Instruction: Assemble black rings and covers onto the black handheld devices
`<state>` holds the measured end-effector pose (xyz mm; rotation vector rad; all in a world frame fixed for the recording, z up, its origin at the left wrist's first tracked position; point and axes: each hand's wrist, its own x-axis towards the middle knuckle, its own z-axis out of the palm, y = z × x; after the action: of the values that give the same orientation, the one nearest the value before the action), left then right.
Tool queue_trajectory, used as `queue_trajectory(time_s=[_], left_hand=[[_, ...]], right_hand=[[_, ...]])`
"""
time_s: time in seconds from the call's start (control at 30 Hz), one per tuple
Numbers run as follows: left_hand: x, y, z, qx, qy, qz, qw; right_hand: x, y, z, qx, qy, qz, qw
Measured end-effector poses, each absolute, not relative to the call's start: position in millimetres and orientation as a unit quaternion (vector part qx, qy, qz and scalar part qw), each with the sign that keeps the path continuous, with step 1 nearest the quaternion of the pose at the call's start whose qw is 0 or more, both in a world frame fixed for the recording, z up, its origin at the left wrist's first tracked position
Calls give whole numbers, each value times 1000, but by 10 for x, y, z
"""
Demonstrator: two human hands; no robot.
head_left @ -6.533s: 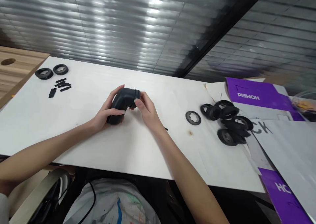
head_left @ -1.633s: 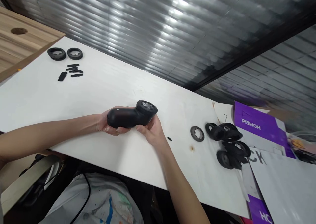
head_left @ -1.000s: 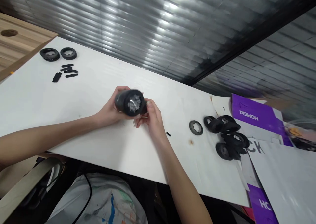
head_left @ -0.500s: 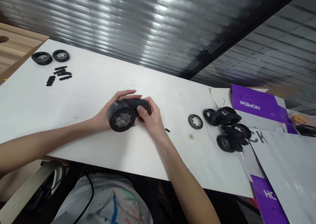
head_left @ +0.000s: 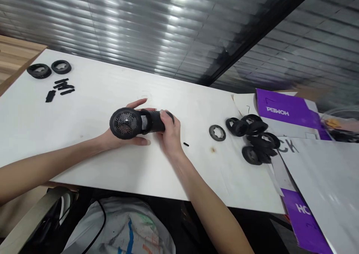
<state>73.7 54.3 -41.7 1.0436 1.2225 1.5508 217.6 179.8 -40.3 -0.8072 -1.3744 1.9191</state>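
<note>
Both hands hold a black handheld device just above the white table. Its round head with a metal mesh grille faces me at the left end. My left hand cradles the head from below and behind, fingers curled round it. My right hand wraps the handle end at the right. A tiny black piece lies on the table just right of my right hand.
A flat black toothed ring and a pile of several black rings lie to the right. Two more rings and small black strips sit at far left. Purple-and-white boxes crowd the right side. A wooden surface adjoins the left.
The device has been turned over in my hands: its mesh head swung from the right end to face me at the left. Both hands kept hold throughout.
</note>
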Motion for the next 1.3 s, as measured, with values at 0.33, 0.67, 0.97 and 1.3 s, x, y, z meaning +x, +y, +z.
queue_trajectory(time_s=[0.33, 0.67, 0.97, 1.3], left_hand=[[724, 542, -360, 340, 448, 686, 462], [723, 565, -405, 263, 464, 642, 551], [784, 544, -452, 315, 468, 615, 551], [696, 614, -596, 276, 443, 607, 599]], right_hand=[[2221, 2025, -271, -251, -504, 767, 307], [2365, 2245, -315, -211, -411, 837, 292], [2395, 2275, -400, -195, -365, 861, 294], [2377, 2265, -418, -234, -377, 842, 308]])
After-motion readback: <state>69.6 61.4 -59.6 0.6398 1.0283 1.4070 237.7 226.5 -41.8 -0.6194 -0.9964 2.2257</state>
